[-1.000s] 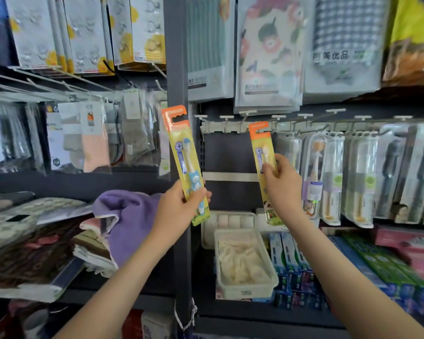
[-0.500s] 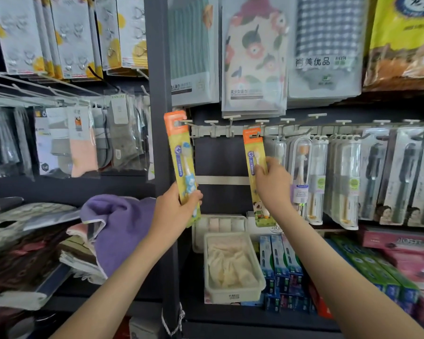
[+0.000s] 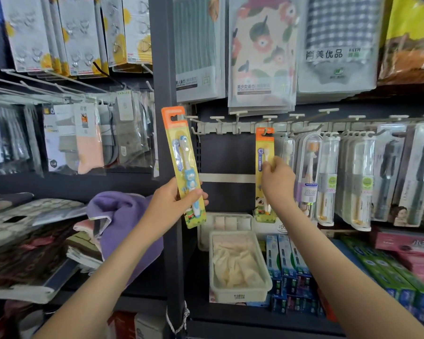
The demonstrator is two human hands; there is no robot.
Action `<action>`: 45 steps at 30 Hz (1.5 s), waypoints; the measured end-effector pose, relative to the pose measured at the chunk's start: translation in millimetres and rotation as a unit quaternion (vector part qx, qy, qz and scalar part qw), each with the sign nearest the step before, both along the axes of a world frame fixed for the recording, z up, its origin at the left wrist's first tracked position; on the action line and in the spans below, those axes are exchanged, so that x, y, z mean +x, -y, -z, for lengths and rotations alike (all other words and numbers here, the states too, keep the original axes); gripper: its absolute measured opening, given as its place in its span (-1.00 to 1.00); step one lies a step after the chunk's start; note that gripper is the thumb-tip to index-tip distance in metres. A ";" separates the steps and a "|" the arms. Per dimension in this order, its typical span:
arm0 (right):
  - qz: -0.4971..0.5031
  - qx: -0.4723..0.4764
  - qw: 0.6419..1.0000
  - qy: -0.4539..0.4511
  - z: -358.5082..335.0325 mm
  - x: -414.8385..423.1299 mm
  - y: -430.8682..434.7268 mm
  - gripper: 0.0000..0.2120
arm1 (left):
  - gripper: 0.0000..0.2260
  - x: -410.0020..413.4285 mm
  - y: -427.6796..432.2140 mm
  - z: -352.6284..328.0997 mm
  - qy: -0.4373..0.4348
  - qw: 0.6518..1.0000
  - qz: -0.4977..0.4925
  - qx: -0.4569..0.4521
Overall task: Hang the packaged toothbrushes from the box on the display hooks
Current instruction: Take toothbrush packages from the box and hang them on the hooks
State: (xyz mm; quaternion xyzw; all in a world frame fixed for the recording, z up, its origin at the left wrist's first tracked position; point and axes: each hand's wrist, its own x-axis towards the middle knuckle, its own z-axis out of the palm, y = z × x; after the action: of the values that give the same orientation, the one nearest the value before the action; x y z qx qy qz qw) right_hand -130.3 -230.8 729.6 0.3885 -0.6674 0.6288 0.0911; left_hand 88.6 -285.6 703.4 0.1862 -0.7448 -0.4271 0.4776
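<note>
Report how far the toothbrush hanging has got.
Done: no yellow pack hangs free of a hand on the hooks. In hand: the right hand pinches one pack with its orange header up at a hook; whether it is threaded cannot be told. The left hand grips a second pack, away from the hooks. Left: both of these; the box is out of view.

The hook rail carries clear toothbrush packs; the dark shelf below, a white bin.

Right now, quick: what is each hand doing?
Left hand: closed, gripping the blue toothbrush pack.
Right hand: closed, pinching the second toothbrush pack.
</note>
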 end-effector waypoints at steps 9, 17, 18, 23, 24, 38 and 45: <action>-0.003 0.154 0.988 -0.002 -6.9 0.2 27.0 -0.61 | -0.87 7.8 0.6 -5.8 0.043 0.998 0.036 0.009; -0.265 -0.001 0.964 -0.033 -18.8 84.1 -9.8 -0.54 | -0.83 10.1 -1.4 -9.6 0.078 0.996 0.037 -0.011; -0.289 0.000 0.956 -0.044 -22.0 91.1 -11.8 -0.57 | -0.84 9.4 -3.2 -10.2 0.080 0.996 0.032 -0.017; -0.348 -0.031 0.936 -0.038 -29.7 100.6 -26.7 -0.75 | -0.83 6.2 -9.8 -10.7 0.075 0.996 0.027 -0.030; -0.361 -0.033 0.931 -0.044 -28.8 100.4 -30.0 -0.78 | -0.83 5.3 -10.0 -10.7 0.087 0.995 0.027 -0.038; -0.043 0.058 0.997 -0.018 -6.1 14.6 -24.8 -0.70 | -0.58 -19.4 17.6 -18.3 0.087 0.775 -0.386 -0.493; 0.015 0.035 0.996 -0.085 0.6 12.8 -18.2 -0.73 | -0.71 -26.5 33.2 -12.2 0.125 0.702 -0.452 -0.536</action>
State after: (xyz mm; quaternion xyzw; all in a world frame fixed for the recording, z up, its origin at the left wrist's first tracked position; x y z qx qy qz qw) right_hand -117.4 -212.5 729.0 0.4337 -0.6848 0.5678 0.1433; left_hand 62.1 -318.8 715.5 0.2651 -0.7273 0.3389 0.5347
